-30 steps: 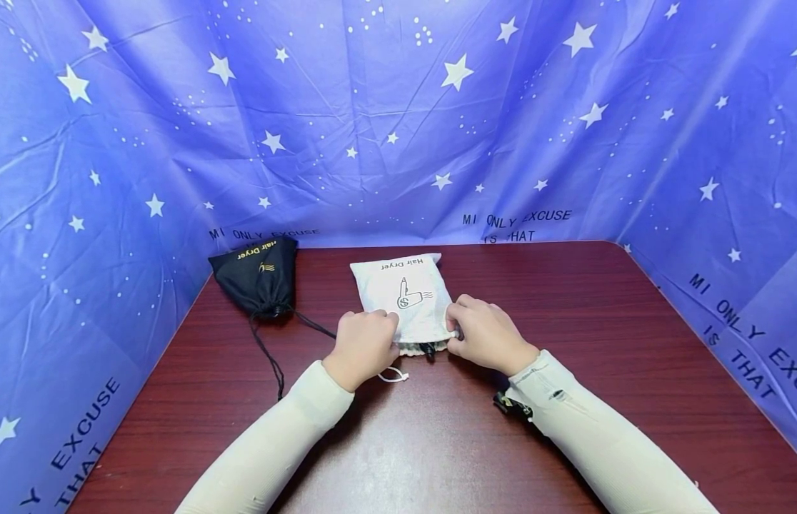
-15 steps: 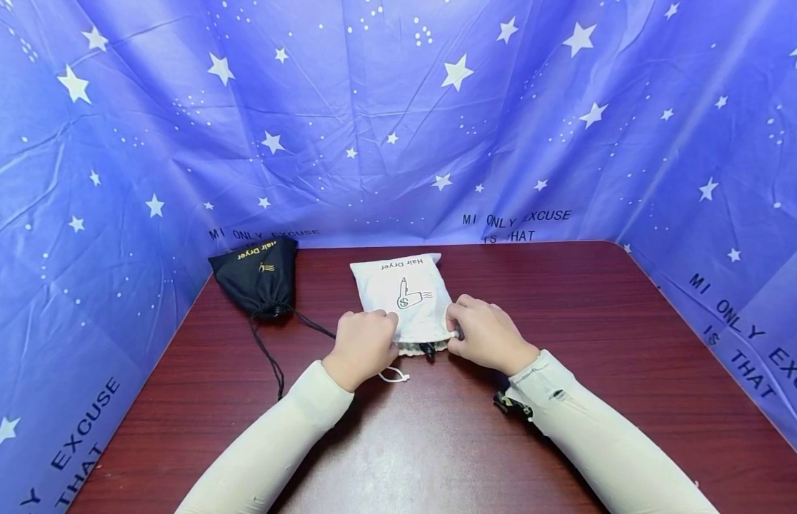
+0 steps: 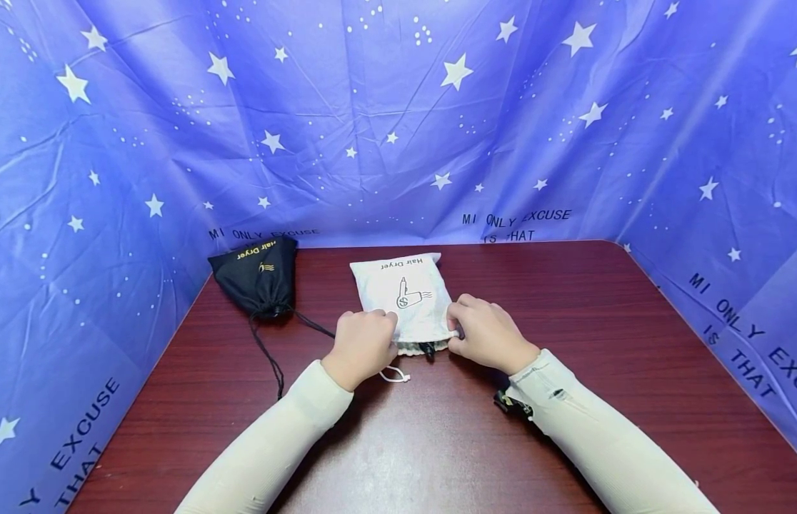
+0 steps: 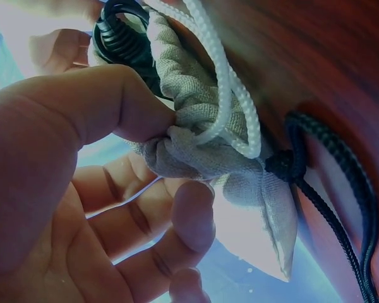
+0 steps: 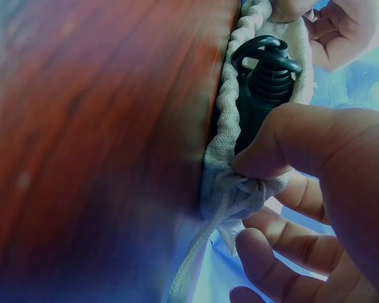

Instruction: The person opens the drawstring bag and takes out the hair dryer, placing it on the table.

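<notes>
A white drawstring bag (image 3: 408,300) printed "Hair Dryer" lies flat on the table, its mouth toward the person. My left hand (image 3: 363,346) pinches the left corner of that mouth between thumb and fingers. At the opposite corner my right hand (image 3: 488,332) pinches the gathered cloth. Between them the mouth gapes, and a black hair dryer (image 5: 265,82) shows inside by its ribbed cord end; the rest of it is hidden in the bag. A loop of white drawstring (image 4: 224,95) hangs by the left hand.
On the left of the reddish-brown table (image 3: 398,442) lies a black drawstring bag (image 3: 260,278), also marked "Hair Dryer". Its black cords (image 3: 266,357) trail toward the left hand. A blue star-printed curtain (image 3: 373,107) stands round the table's back and sides.
</notes>
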The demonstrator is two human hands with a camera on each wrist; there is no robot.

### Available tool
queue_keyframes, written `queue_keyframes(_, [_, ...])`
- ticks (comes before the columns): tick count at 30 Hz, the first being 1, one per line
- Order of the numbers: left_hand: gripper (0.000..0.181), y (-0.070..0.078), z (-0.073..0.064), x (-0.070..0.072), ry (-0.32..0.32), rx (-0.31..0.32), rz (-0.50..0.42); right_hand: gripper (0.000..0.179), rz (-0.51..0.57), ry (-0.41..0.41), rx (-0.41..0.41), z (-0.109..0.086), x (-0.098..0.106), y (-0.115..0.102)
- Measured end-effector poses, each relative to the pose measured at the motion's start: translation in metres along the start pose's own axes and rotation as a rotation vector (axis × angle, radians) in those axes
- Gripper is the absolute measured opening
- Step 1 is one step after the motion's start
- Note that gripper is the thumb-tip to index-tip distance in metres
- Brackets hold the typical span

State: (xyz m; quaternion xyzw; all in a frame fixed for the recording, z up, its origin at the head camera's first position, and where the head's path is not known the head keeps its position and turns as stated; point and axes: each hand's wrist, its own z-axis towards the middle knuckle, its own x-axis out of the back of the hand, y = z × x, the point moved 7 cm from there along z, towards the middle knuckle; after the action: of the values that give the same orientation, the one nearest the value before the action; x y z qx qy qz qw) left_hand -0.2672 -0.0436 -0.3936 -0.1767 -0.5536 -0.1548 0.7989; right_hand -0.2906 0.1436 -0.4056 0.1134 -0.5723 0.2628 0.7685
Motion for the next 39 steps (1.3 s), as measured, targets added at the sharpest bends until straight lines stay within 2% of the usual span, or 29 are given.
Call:
queue_keyframes(7, [0.023, 0.0002, 0.0002, 0.0013, 0.005, -0.002, -0.004, 0.027, 0.001, 0.002, -0.002, -0.0001, -0.0005, 0.0015])
queue_keyframes(17, [0.022, -0.0012, 0.0001, -0.0007, 0.048, -0.007, 0.014, 0.026, -0.004, -0.021, -0.013, 0.0007, 0.0001, 0.0024])
queue_keyframes(39, [0.023, -0.003, 0.0005, -0.0005, 0.014, -0.001, -0.002, 0.024, 0.003, -0.019, -0.018, 0.0008, 0.0009, 0.0044])
